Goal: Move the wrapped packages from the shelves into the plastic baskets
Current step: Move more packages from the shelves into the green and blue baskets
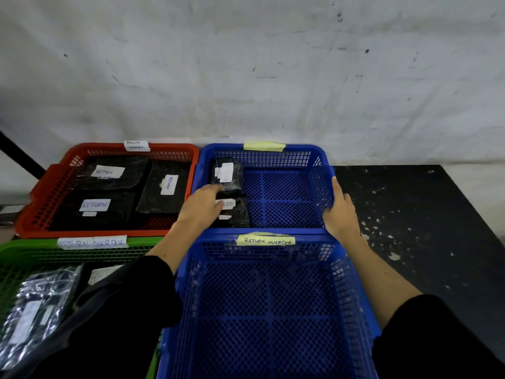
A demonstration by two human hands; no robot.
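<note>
Two blue plastic baskets stand one behind the other. The far blue basket (284,157) holds two black wrapped packages at its left side: one at the back (228,172) and one nearer (236,214). My left hand (203,205) reaches into this basket and rests on the nearer package, fingers spread between the two. My right hand (340,209) grips the basket's right wall. The near blue basket (269,305), tagged "RETURN OVERDUE", has nothing in it. A red basket (49,192) at the left holds three black packages (95,207) labelled "RETURN".
A green basket (32,250) at the lower left holds a shiny wrapped package (35,310). A dark speckled surface (410,214) lies to the right of the baskets. A scuffed white wall (246,77) rises right behind them.
</note>
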